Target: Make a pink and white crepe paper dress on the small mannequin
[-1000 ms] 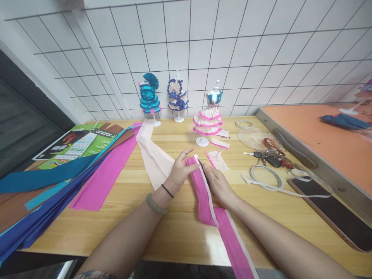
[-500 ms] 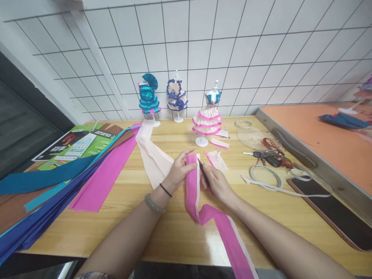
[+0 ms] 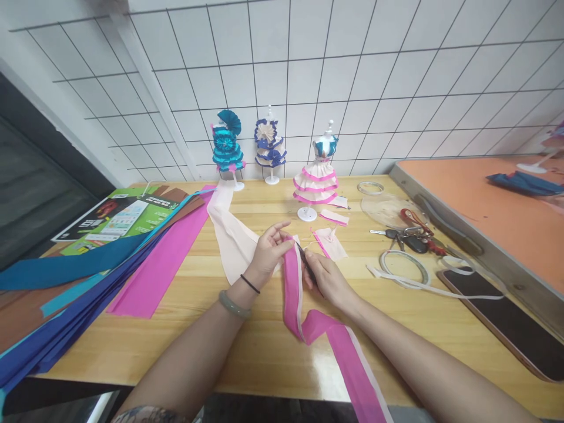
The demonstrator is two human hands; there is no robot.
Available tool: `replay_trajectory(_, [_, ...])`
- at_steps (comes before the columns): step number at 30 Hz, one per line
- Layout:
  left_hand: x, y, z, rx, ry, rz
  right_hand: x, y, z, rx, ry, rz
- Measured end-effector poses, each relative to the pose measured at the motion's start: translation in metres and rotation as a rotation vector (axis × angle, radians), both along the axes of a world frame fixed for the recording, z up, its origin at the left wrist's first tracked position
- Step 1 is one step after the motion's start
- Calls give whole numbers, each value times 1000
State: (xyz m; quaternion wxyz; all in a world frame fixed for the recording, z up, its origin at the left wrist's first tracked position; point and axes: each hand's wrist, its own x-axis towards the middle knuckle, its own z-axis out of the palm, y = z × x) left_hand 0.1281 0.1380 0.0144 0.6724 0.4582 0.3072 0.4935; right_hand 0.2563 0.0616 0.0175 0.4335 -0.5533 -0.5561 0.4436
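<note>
A long pink crepe-paper strip (image 3: 293, 294) with a pale edge is pinched at its top end by my left hand (image 3: 272, 249). From there it hangs to the table, folds over and runs off the front edge. In my right hand (image 3: 326, 274) is a pair of black scissors (image 3: 307, 265), its blades against the pale edge near the strip's top; the handles are mostly hidden by my fingers. Just beyond my hands stands a small dress form (image 3: 315, 182) in a tiered cream skirt with pink trim. Cream paper scraps with pink edges (image 3: 331, 244) lie beside its base.
Teal (image 3: 227, 147) and blue-and-cream (image 3: 269, 144) dress forms stand by the tiled wall. Coloured paper strips (image 3: 163, 264) and a green printed sheet (image 3: 127, 220) cover the left side. Keys (image 3: 412, 242), tape rolls (image 3: 404, 268) and a phone (image 3: 502, 323) lie right, beside an orange raised surface (image 3: 484, 205).
The strip's top end has turned and narrowed in my left hand's pinch. The scissors stay at its pale edge. The view has shifted slightly.
</note>
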Motion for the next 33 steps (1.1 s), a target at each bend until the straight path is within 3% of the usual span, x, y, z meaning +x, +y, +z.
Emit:
replay_trajectory(5, [0, -1, 1, 31, 29, 40, 1, 0, -3, -52, 51, 0])
replay_trajectory(13, [4, -5, 4, -96, -33, 26, 0, 0, -2, -46, 102, -50])
replay_trajectory(33, [5, -5, 1, -77, -4, 22, 2, 0, -2, -38, 50, -42])
